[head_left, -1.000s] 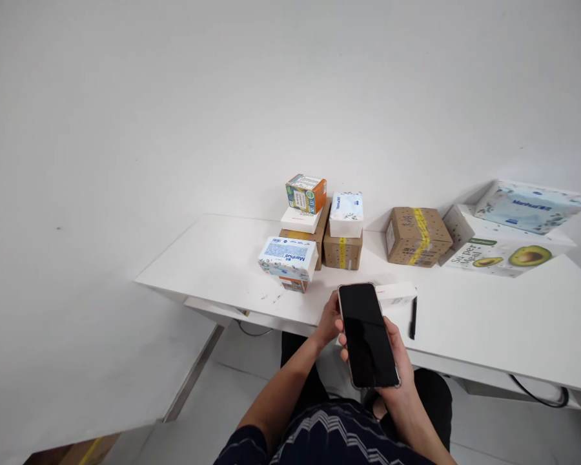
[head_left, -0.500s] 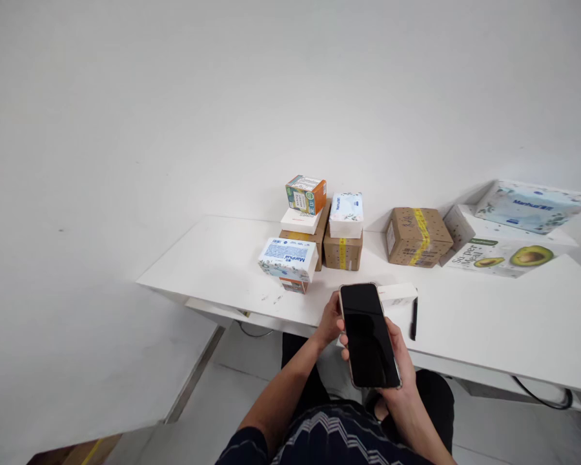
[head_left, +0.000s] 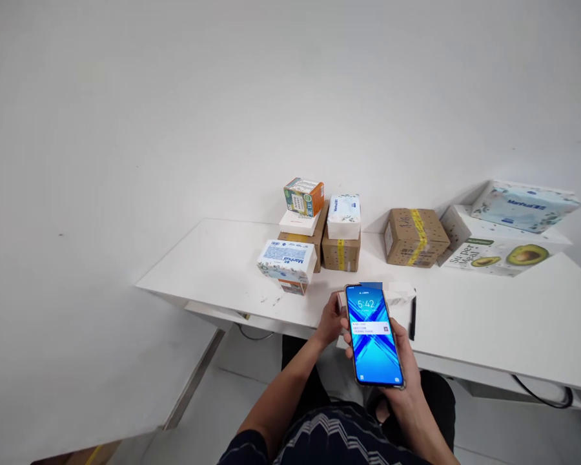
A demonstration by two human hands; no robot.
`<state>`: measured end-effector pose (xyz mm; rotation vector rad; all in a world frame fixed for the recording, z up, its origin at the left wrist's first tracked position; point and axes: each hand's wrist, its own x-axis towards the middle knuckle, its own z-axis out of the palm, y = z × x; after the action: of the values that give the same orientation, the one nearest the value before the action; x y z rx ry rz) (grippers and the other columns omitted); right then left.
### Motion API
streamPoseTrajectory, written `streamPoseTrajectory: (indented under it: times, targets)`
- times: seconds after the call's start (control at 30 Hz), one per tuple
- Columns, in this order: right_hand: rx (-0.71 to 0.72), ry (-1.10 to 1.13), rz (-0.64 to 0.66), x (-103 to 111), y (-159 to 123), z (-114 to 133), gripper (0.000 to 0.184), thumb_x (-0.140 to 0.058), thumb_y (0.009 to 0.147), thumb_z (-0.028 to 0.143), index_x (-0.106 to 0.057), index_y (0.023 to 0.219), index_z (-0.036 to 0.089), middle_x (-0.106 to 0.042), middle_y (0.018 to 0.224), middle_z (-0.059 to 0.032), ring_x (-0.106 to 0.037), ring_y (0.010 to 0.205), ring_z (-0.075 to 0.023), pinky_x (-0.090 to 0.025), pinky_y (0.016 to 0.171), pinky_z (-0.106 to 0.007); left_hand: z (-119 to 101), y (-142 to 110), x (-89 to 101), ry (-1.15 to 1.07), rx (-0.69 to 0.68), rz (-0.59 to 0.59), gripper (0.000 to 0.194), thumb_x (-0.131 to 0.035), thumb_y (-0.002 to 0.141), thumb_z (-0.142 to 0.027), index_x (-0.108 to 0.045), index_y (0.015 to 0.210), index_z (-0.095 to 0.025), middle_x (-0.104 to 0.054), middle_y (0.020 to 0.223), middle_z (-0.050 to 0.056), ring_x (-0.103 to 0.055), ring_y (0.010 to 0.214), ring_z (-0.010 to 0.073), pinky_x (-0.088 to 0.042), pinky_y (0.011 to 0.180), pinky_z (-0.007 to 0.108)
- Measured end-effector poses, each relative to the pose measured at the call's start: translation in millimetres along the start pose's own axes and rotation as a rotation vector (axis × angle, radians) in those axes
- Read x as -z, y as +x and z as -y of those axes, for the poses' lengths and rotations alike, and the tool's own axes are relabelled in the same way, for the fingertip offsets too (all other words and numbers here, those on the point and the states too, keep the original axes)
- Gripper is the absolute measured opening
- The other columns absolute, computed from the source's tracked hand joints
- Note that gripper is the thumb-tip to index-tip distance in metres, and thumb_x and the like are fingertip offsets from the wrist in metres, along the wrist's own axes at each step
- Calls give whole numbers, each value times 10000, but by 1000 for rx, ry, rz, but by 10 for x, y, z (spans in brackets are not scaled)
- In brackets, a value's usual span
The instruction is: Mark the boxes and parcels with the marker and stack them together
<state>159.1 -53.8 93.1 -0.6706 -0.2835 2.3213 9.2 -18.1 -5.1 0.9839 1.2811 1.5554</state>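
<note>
A smartphone [head_left: 375,349] with its blue lock screen lit and reading 5:42 rests upright in my right hand [head_left: 405,361]. Fingertips of that hand curl round the phone's left edge. Behind the phone lies a long white box [head_left: 401,296], largely covered by it. My left hand [head_left: 330,321] is closed round the near left end of this box at the table's front edge; some of its fingers are hidden behind the phone. Just right of the box lies a black pen [head_left: 413,315], near my right hand.
On the white table [head_left: 213,271], a Manhua tissue pack [head_left: 286,258] sits on a small box. Behind it are an orange-green box [head_left: 304,197] and another tissue pack [head_left: 345,216] on cartons. Rightward stand a taped carton [head_left: 416,237] and an avocado-print box [head_left: 508,255] under a tissue pack [head_left: 525,205].
The phone's screen has gone from black to lit, showing the time and a notification. The phone has shifted slightly right in my right hand's grip. My left hand has stayed nearly in place.
</note>
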Motion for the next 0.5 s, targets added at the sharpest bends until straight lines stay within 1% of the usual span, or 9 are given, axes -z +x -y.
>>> streamPoseTrajectory:
  times: [0.1, 0.17, 0.27, 0.33, 0.4, 0.43, 0.5]
  targets:
    - [111, -71, -143, 60, -112, 146, 554, -579, 812, 486, -565, 1270, 174, -744, 979, -116, -710, 855, -305, -571, 748, -461, 28, 9, 12, 28, -5, 95, 425, -746, 699, -363, -574, 1040, -175, -662, 902, 25, -603, 845, 173, -490, 794, 303]
    - [235, -120, -254, 167, -191, 309, 571, -570, 798, 507, -563, 1266, 180, -739, 1006, -112, -705, 873, -306, -571, 754, -457, 40, 17, 61, 56, -11, 119, 438, -731, 703, -353, -551, 1064, -181, -668, 960, 39, -614, 901, 184, -491, 820, 307]
    - [461, -242, -443, 468, -269, 628, 585, -513, 786, 565, -572, 1239, 199, -712, 1088, -107, -695, 892, -294, -570, 750, -442, 49, 72, 187, 116, -29, 90, 425, -694, 723, -351, -529, 1080, -191, -663, 1032, 53, -612, 987, 197, -480, 892, 334]
    - [572, -387, -618, 740, -287, 848, 579, -493, 778, 567, -576, 1217, 199, -691, 1108, -104, -689, 877, -278, -567, 733, -418, 42, 135, 264, 172, -41, 29, 453, -665, 746, -342, -498, 1141, -196, -638, 1119, 76, -591, 1065, 217, -452, 957, 378]
    - [670, -585, -823, 1014, -289, 1042, 574, -526, 767, 541, -548, 1245, 223, -660, 1131, -86, -670, 902, -261, -553, 755, -394, 25, 184, 302, 231, -59, -55, 556, -638, 769, -323, -420, 1263, -189, -534, 1306, 130, -496, 1228, 253, -366, 1059, 432]
    - [689, -721, -921, 1139, -286, 1123, 593, -540, 765, 550, -532, 1270, 240, -651, 1123, -78, -659, 919, -264, -542, 782, -402, 18, 188, 304, 252, -68, -95, 621, -626, 778, -313, -363, 1324, -179, -437, 1406, 157, -408, 1316, 270, -302, 1106, 451]
    - [653, -1050, -1067, 1349, -272, 1254, 629, -517, 776, 586, -517, 1302, 242, -653, 1024, -74, -646, 899, -284, -520, 812, -441, 16, 136, 283, 314, -99, -174, 706, -595, 804, -301, -256, 1405, -154, -248, 1518, 187, -226, 1421, 289, -191, 1159, 474]
